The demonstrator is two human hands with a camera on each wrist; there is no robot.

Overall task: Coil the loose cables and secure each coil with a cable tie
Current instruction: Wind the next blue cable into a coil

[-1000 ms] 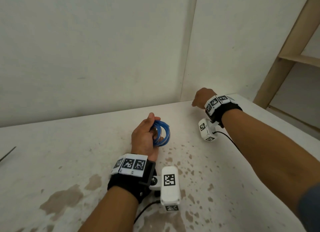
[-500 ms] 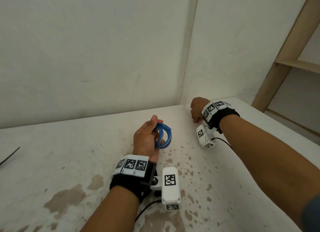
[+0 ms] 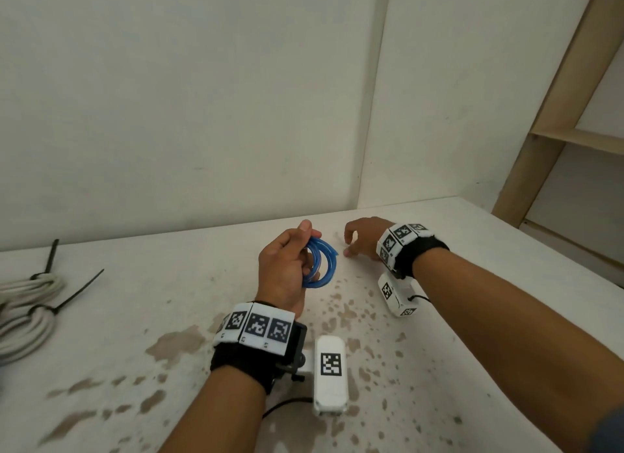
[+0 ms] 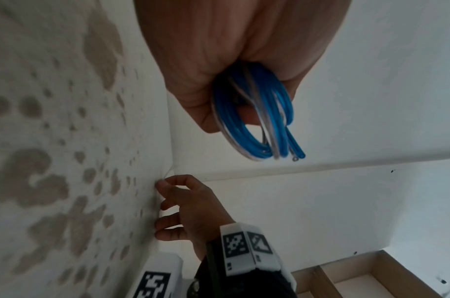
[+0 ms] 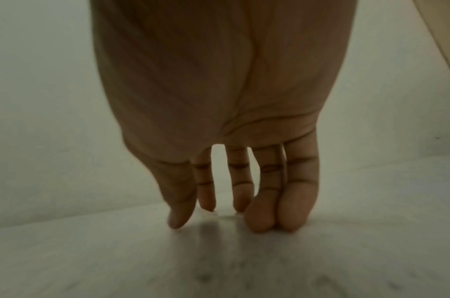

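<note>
— So where's the blue coil [image 3: 320, 263]?
— Gripped in the left hand [image 3: 285, 270], fingers curled round it, held over the table [image 3: 135, 317]. Two cut ends poke out below.
— And the right hand [image 3: 363, 238]?
— Just beside the coil, fingers straight, tips on the table, holding nothing.
— Changed since before?
— Yes, the right hand was a fist farther off; white coils [image 3: 28, 309] with black ties [image 3: 79, 289] now show at left.

The coiled cable [image 3: 320, 262] is bright translucent blue with pale, whitish strands. The surface [image 3: 135, 317] is white, blotched with tan-brown stains. Off to the side, the coiled cords [image 3: 30, 304] are off-white, bound by black cable ties [image 3: 79, 292]. Both wristbands [image 3: 256, 348] are black, carrying black-and-white square-patterned markers.
</note>
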